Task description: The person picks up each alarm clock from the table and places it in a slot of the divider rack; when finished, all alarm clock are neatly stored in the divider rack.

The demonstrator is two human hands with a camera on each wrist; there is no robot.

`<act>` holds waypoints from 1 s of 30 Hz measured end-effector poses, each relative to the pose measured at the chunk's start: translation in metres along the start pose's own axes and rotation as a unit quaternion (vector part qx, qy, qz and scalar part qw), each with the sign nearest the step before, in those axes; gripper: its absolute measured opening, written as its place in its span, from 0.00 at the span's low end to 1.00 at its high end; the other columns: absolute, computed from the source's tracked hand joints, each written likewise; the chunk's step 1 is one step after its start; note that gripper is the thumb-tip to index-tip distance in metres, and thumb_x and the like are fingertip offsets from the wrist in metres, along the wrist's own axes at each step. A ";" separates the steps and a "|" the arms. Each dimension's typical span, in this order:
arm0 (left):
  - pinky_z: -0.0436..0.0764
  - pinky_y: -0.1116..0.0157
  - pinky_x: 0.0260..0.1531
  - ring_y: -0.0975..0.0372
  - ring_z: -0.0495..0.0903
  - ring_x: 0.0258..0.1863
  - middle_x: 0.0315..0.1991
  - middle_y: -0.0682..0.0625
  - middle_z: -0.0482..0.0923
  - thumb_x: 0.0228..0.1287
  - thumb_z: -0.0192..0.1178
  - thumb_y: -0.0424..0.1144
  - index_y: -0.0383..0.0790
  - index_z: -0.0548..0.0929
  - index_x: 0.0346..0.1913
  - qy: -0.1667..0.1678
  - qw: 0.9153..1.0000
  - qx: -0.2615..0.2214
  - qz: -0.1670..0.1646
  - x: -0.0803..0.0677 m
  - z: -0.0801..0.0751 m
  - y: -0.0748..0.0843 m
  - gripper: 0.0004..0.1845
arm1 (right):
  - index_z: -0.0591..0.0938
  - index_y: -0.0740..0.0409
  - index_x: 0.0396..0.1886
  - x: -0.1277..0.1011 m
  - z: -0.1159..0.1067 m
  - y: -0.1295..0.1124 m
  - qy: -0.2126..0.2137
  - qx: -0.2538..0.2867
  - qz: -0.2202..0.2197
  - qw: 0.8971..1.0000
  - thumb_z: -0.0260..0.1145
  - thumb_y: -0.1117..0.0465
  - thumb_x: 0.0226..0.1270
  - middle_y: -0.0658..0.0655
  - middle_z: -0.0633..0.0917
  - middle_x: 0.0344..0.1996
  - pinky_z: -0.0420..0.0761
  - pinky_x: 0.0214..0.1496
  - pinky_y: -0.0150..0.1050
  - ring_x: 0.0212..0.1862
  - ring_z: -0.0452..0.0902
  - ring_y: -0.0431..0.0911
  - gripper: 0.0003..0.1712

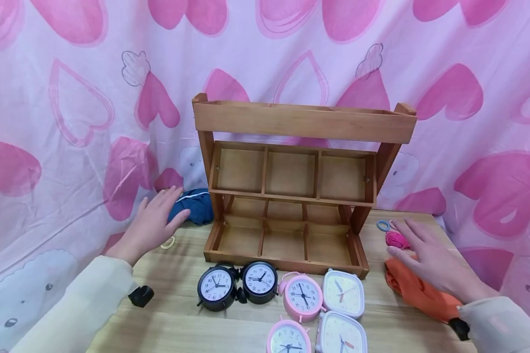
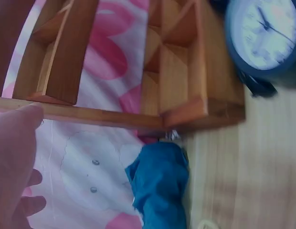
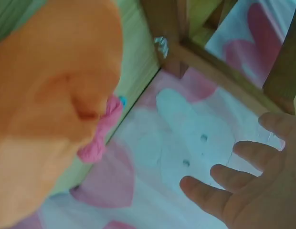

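Note:
A wooden tiered rack (image 1: 287, 196) with divided compartments stands at the back of the table. My left hand (image 1: 152, 225) hovers to its left with fingers extended, holding nothing, near a blue cloth bundle (image 1: 196, 206). On the other side, my right hand (image 1: 430, 257) is held out with straight fingers, above an orange cloth (image 1: 417, 287) and close to a pink bundle (image 1: 397, 239). In front of the rack sit black alarm clocks (image 1: 259, 282), pink alarm clocks (image 1: 303, 296) and white square clocks (image 1: 343, 293). In the right wrist view the right hand's fingers (image 3: 248, 176) are spread.
A pale yellow ring (image 1: 168, 242) lies by the left hand, and a blue ring (image 1: 383, 225) lies right of the rack. Behind everything hangs a pink heart-patterned curtain (image 1: 287, 49). The wooden tabletop (image 1: 172, 314) stretches toward the front.

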State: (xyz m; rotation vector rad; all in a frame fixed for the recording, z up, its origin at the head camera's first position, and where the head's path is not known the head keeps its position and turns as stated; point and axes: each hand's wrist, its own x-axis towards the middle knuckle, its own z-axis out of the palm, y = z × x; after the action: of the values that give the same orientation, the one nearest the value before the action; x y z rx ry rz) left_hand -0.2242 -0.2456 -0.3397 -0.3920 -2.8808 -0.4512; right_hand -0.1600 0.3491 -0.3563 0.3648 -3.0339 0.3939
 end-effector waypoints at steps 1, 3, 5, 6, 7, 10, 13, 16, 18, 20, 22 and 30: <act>0.45 0.29 0.68 0.38 0.53 0.74 0.75 0.35 0.57 0.73 0.48 0.60 0.40 0.56 0.77 0.008 1.000 -0.016 -0.004 0.003 0.001 0.001 0.39 | 0.51 0.51 0.80 0.000 0.002 -0.004 0.000 0.014 -0.002 1.000 0.58 0.37 0.70 0.71 0.53 0.75 0.57 0.62 0.77 0.72 0.49 0.74 0.48; 0.50 0.31 0.69 0.39 0.55 0.73 0.74 0.35 0.59 0.73 0.49 0.59 0.40 0.55 0.77 0.020 0.999 -0.047 -0.018 0.010 0.002 0.003 0.39 | 0.51 0.50 0.80 -0.002 0.008 -0.011 0.004 0.025 -0.012 1.000 0.60 0.37 0.69 0.69 0.53 0.76 0.60 0.62 0.76 0.72 0.51 0.72 0.49; 0.57 0.33 0.68 0.39 0.59 0.72 0.73 0.36 0.62 0.73 0.49 0.59 0.40 0.55 0.77 0.032 0.997 -0.070 -0.031 0.015 0.003 0.005 0.39 | 0.52 0.49 0.80 -0.004 0.015 -0.019 0.013 0.033 -0.024 0.999 0.62 0.38 0.68 0.66 0.54 0.77 0.63 0.62 0.74 0.74 0.51 0.70 0.49; 0.60 0.34 0.67 0.40 0.61 0.71 0.72 0.35 0.63 0.73 0.49 0.59 0.40 0.55 0.77 0.037 0.995 -0.080 -0.036 0.018 0.004 0.006 0.39 | 0.54 0.49 0.79 -0.005 0.018 -0.022 0.023 0.030 -0.031 0.999 0.63 0.39 0.67 0.65 0.55 0.77 0.65 0.61 0.73 0.74 0.53 0.69 0.48; 0.61 0.35 0.67 0.40 0.61 0.71 0.72 0.36 0.63 0.73 0.49 0.59 0.41 0.55 0.77 0.040 0.994 -0.090 -0.042 0.021 0.005 0.008 0.39 | 0.55 0.49 0.79 -0.006 0.022 -0.025 0.029 0.032 -0.035 0.998 0.64 0.39 0.66 0.65 0.56 0.76 0.66 0.61 0.72 0.73 0.54 0.68 0.49; 0.65 0.36 0.66 0.40 0.63 0.70 0.72 0.35 0.63 0.73 0.50 0.58 0.42 0.56 0.77 0.054 0.990 -0.119 -0.055 0.029 0.008 0.011 0.38 | 0.60 0.53 0.77 -0.009 0.034 -0.032 0.058 0.032 -0.049 0.997 0.68 0.40 0.63 0.66 0.63 0.72 0.68 0.60 0.70 0.71 0.59 0.67 0.48; 0.65 0.37 0.66 0.41 0.64 0.69 0.72 0.36 0.63 0.73 0.51 0.56 0.42 0.58 0.77 0.072 0.983 -0.154 -0.067 0.038 0.014 0.012 0.36 | 0.69 0.58 0.71 -0.012 0.046 -0.038 0.096 0.032 -0.074 0.992 0.73 0.43 0.59 0.66 0.74 0.63 0.72 0.58 0.65 0.61 0.70 0.63 0.45; 0.66 0.38 0.66 0.41 0.64 0.70 0.73 0.36 0.62 0.73 0.51 0.57 0.44 0.58 0.77 0.079 0.974 -0.197 -0.082 0.045 0.021 0.012 0.36 | 0.76 0.61 0.61 -0.016 0.058 -0.043 0.127 0.020 -0.093 0.987 0.76 0.43 0.53 0.58 0.80 0.52 0.78 0.53 0.56 0.52 0.75 0.53 0.41; 0.67 0.38 0.66 0.41 0.64 0.71 0.74 0.38 0.62 0.73 0.51 0.57 0.46 0.57 0.77 0.078 0.966 -0.229 -0.094 0.048 0.025 0.012 0.36 | 0.78 0.61 0.57 -0.019 0.064 -0.045 0.133 0.014 -0.101 0.986 0.78 0.42 0.49 0.54 0.81 0.48 0.79 0.49 0.52 0.49 0.76 0.48 0.40; 0.68 0.39 0.66 0.42 0.62 0.72 0.75 0.39 0.61 0.73 0.50 0.58 0.49 0.55 0.78 0.072 0.958 -0.259 -0.103 0.050 0.028 0.013 0.36 | 0.79 0.61 0.55 -0.021 0.069 -0.046 0.128 0.010 -0.103 0.986 0.79 0.40 0.47 0.53 0.81 0.47 0.80 0.48 0.52 0.48 0.78 0.48 0.41; 0.68 0.40 0.66 0.42 0.62 0.72 0.75 0.40 0.60 0.74 0.49 0.58 0.52 0.55 0.78 0.068 0.951 -0.282 -0.106 0.052 0.030 0.013 0.35 | 0.79 0.61 0.55 -0.023 0.074 -0.047 0.120 0.005 -0.105 0.987 0.79 0.38 0.45 0.54 0.81 0.46 0.81 0.47 0.53 0.47 0.78 0.49 0.43; 0.67 0.42 0.67 0.45 0.63 0.73 0.75 0.42 0.61 0.72 0.47 0.62 0.59 0.51 0.79 0.072 0.935 -0.331 -0.105 0.065 0.032 0.023 0.37 | 0.76 0.56 0.62 -0.027 0.092 -0.049 0.035 0.005 -0.057 0.998 0.72 0.26 0.44 0.54 0.78 0.48 0.83 0.47 0.49 0.45 0.74 0.44 0.52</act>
State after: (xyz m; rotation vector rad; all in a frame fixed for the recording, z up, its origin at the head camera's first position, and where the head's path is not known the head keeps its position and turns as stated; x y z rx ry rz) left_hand -0.2838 -0.1995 -0.3484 -0.1277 -2.5584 -1.4326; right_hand -0.1248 0.2849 -0.4358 0.5105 -2.9266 0.4064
